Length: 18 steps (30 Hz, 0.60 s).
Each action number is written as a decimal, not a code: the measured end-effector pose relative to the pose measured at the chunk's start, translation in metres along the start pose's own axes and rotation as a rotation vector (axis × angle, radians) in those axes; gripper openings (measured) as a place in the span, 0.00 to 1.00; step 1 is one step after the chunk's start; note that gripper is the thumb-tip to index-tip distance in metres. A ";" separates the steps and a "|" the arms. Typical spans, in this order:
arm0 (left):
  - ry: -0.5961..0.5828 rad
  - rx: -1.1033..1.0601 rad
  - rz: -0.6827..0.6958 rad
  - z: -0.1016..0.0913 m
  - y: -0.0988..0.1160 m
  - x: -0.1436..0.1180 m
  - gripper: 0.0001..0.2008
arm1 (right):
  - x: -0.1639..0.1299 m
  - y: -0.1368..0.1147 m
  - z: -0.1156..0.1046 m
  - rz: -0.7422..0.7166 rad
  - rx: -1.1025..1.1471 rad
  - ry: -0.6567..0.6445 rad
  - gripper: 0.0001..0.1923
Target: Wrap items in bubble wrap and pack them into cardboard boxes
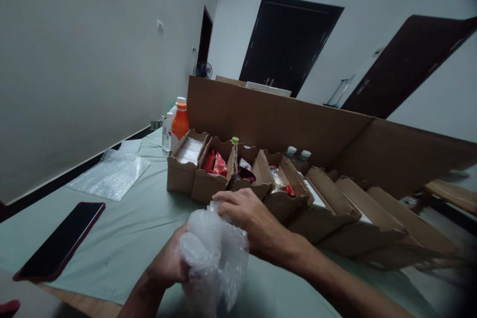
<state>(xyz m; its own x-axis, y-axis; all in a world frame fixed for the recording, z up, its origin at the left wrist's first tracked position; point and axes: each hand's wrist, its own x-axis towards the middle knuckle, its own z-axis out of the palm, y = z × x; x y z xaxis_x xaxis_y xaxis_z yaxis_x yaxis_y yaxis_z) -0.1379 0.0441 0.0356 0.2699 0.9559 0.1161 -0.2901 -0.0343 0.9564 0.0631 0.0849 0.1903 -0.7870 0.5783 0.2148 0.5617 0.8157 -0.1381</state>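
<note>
Low in the frame's middle, my left hand (169, 261) and right hand (248, 221) are both clamped on a bubble wrap bundle (214, 258); I judge wrapping underway, needing a firm tuck next.

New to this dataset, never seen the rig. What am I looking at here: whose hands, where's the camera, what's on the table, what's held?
No robot here: a person works bare-handed, and the single picture comes from a camera worn on their head, looking forward and down. The left hand and right hand together hold a bundle of bubble wrap, fingers laid over its top. On the green table cover stand a row of cardboard boxes, some with red snack packets. Behind them are bottles, one an orange bottle. To the left lie a flat bubble wrap sheet and a dark phone.
</note>
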 end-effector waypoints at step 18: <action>0.318 0.197 -0.249 -0.037 -0.031 0.020 0.26 | 0.160 0.104 0.039 0.337 -0.434 -0.648 0.14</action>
<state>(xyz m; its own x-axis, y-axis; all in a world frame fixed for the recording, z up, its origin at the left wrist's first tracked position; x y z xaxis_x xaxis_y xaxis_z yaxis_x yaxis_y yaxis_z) -0.1575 0.0752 -0.0017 0.0047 0.9831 -0.1828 -0.0631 0.1827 0.9811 -0.0142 0.2631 0.1721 -0.4764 0.7900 -0.3860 0.7363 0.5984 0.3161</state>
